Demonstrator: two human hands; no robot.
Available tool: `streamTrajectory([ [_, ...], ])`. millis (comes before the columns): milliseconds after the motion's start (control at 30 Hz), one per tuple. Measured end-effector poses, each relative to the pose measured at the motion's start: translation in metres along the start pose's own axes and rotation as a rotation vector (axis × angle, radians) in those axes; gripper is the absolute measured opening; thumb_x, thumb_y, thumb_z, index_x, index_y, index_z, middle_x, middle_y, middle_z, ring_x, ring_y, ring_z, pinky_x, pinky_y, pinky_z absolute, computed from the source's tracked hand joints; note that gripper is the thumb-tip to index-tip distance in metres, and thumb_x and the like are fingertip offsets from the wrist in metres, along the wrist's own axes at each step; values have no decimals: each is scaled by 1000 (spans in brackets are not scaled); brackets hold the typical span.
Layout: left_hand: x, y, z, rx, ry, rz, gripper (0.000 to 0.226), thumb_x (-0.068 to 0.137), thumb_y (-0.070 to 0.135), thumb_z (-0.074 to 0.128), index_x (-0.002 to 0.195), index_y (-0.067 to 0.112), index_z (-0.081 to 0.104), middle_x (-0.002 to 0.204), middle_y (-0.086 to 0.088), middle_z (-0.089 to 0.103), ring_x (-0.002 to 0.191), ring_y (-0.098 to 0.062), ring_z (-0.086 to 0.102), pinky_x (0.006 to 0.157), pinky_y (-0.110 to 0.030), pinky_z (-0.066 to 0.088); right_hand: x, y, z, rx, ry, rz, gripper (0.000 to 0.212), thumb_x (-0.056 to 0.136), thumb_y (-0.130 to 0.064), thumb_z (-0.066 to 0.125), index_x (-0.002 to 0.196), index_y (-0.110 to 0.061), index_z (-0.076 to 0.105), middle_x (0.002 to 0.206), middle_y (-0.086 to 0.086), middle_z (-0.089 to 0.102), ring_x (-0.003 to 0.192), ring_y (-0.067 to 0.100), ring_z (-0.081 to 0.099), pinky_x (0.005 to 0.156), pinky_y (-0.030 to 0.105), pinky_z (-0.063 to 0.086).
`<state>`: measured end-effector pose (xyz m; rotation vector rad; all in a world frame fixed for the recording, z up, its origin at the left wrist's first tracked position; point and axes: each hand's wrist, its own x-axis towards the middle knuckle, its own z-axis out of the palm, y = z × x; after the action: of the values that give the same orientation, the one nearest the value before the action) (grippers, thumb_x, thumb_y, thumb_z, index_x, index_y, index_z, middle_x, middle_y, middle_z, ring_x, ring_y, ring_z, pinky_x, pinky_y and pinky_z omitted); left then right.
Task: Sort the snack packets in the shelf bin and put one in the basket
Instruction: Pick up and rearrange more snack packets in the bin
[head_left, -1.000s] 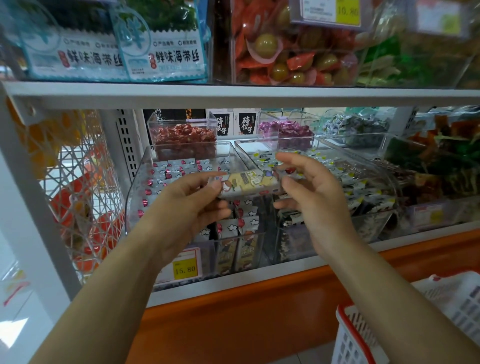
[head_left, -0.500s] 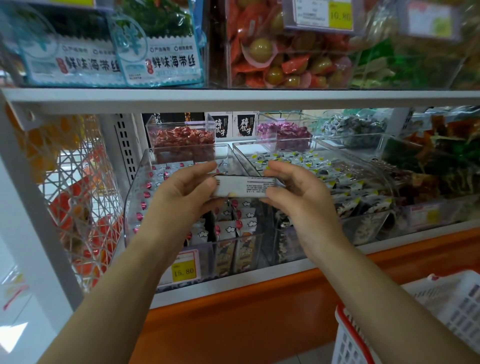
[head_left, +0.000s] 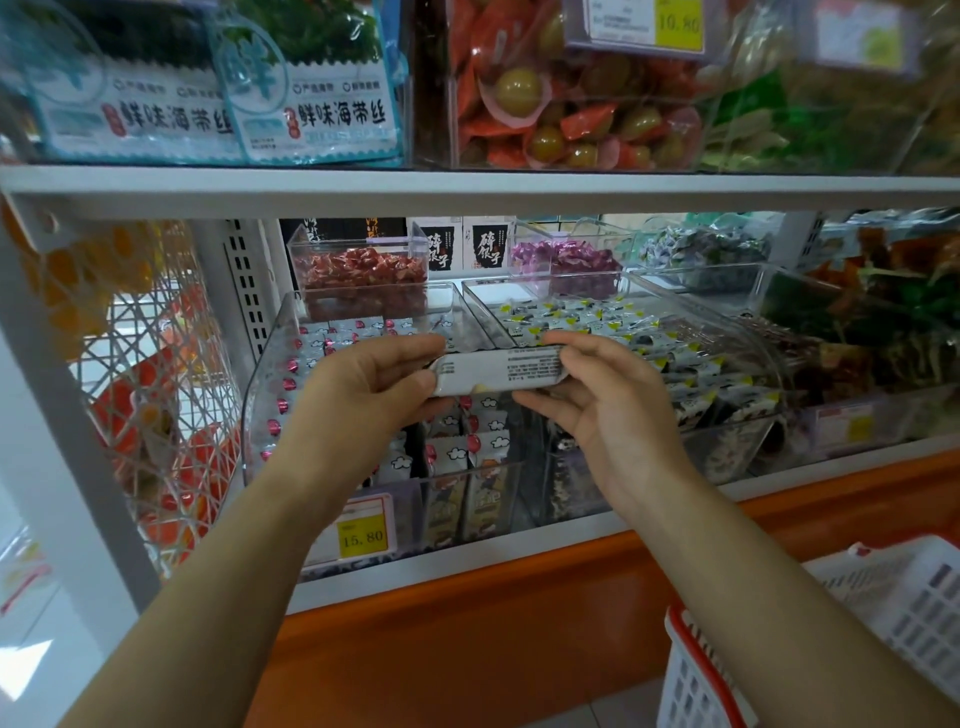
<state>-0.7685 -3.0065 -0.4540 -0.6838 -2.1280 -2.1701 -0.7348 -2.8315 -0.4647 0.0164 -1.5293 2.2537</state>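
Packet: the snack packet (head_left: 498, 371) sits mid-frame, its printed back towards you, just above the clear shelf bin (head_left: 260, 395) of similar packets.
Left hand: your left hand (head_left: 363, 384) pinches the packet's left end, fingers (head_left: 410, 345) curled over its top edge. The forearm rises from the lower left.
Right hand: your right hand (head_left: 613, 415) clamps the right end, one finger over the top and the others under. The forearm rises from the lower right.
Step in hand: probably checking the label before choosing.
Doing it well: grip only the sealed ends and avoid crushing the middle. Let one hand go before carrying.
Basket: the basket (head_left: 909, 597) is at the lower right, well apart.
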Motion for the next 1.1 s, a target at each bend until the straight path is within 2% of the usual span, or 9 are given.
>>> streamTrajectory([
  [100,0,-1,1,19,1,-11,31,89,-4,52,111,16,64,97,4,72,89,-9,69,71,-12,52,1,1,-1,51,38,21,17,94,0,46,89,-6,61,110,25,59,88,30,66,64,32,60],
  [200,2,-3,1,-62,53,-68,23,90,2,52,100,13,70,91,6,74,87,-10,70,72,-16,55,2,1,-2,88,26,44,17,95,2,45,91,-4,60,99,21,62,83,30,67,65,33,60],
  [300,4,-6,1,-160,106,-127,29,92,5,50,82,17,74,89,2,75,84,-14,71,70,-20,56,2,4,-2,29,11,46,19,95,3,44,98,-4,61,111,28,59,91,35,65,68,32,60],
  [433,7,-8,1,-123,168,-129,30,93,6,49,79,18,72,83,1,75,78,-13,71,65,-17,56,3,5,-3,-92,-80,5,24,92,-4,53,111,-14,64,123,22,55,98,30,66,77,34,58],
  [567,13,-5,4,-102,196,-142,25,94,14,50,82,16,72,79,2,74,73,-12,70,61,-19,56,10,4,-4,-258,-76,-70,31,84,-4,65,111,-19,65,86,-3,68,80,15,72,77,30,58],
  [733,52,-1,6,353,209,2,21,97,21,45,106,17,64,95,8,63,87,-13,59,78,-28,48,40,-10,-6,-172,194,-102,3,86,-15,66,88,-14,66,79,2,64,66,15,69,56,23,58],
  [867,100,-16,7,865,44,-8,30,95,11,44,121,5,58,121,-15,59,102,-26,56,87,-29,41,72,-13,-3,-255,235,-118,16,88,-19,65,84,-6,57,73,4,61,52,11,65,49,22,55],
  [967,124,-32,4,1130,-70,-105,35,95,13,41,128,8,53,136,-16,50,123,-30,46,107,-44,33,92,-10,1,-281,220,-112,16,88,-18,65,85,-7,54,78,2,58,54,15,63,51,25,58],
  [1100,144,-46,3,1318,-202,-106,37,98,23,31,125,9,53,133,-14,51,124,-28,44,108,-51,27,109,-4,4,-295,189,-102,17,90,-18,63,98,-5,56,81,1,57,60,17,63,54,25,58],
])
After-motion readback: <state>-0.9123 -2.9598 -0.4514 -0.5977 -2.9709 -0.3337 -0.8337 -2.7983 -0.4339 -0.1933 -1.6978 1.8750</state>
